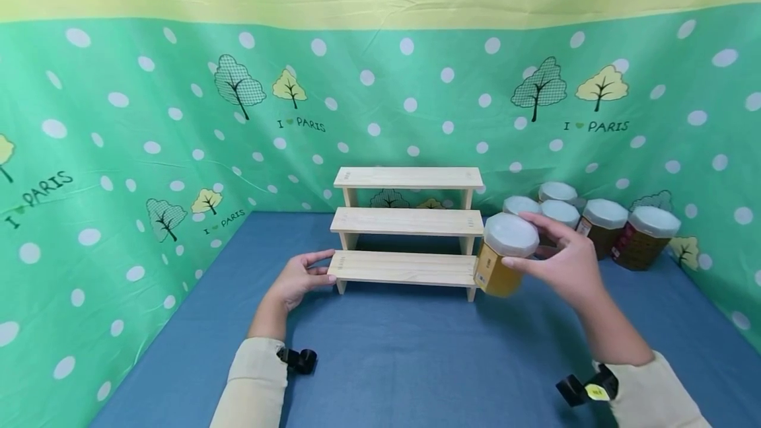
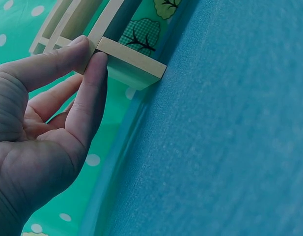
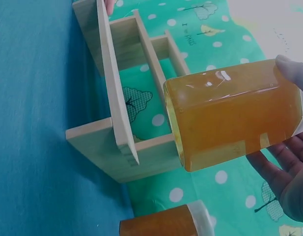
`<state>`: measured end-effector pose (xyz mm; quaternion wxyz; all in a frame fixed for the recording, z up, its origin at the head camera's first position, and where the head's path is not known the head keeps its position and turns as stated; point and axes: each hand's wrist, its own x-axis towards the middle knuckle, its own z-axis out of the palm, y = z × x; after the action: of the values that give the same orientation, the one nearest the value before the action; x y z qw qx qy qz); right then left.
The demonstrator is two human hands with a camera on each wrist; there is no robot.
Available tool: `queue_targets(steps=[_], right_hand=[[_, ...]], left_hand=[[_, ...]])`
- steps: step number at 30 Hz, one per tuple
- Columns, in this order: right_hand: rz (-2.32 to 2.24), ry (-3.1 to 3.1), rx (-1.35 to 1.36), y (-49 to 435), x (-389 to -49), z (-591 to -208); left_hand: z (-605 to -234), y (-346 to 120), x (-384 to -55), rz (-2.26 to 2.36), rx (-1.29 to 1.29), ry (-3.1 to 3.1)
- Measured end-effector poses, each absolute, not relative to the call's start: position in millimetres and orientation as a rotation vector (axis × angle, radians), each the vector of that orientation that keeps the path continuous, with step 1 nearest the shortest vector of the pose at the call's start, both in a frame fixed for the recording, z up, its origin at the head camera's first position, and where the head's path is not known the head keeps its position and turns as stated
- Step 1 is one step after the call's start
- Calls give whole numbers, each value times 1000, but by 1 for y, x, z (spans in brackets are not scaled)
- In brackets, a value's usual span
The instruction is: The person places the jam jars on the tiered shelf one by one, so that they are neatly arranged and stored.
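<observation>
A three-tier wooden shelf [image 1: 410, 266] stands on the blue cloth in the head view. At the left end of its lowest board, my left hand [image 1: 303, 279] pinches the edge between thumb and finger, as the left wrist view shows on the board's corner [image 2: 99, 42]. Beside the shelf's right end, my right hand [image 1: 567, 263] grips a jar of golden honey [image 1: 502, 276] near its white lid. In the right wrist view the jar [image 3: 230, 115] is held off the cloth, close to the shelf's end, its amber contents showing through clear walls.
Several white-lidded jars [image 1: 603, 216] stand in a group at the back right, some holding dark contents. One jar [image 3: 161, 221] shows at the bottom of the right wrist view. A green dotted curtain [image 1: 410, 111] hangs behind the blue cloth [image 1: 386, 362].
</observation>
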<state>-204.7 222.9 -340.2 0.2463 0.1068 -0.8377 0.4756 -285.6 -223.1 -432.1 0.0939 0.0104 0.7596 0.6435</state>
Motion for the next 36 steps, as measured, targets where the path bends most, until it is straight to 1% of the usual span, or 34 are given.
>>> queue_targets(steps=[16,36], right_hand=[[1379,-2293,366,203,-215,-324],[1442,-2306,441,174,-240,-305]], left_hand=[[-431,-223,-287,1907,32,2253],[-432,-223,-286,1907,40,2258]])
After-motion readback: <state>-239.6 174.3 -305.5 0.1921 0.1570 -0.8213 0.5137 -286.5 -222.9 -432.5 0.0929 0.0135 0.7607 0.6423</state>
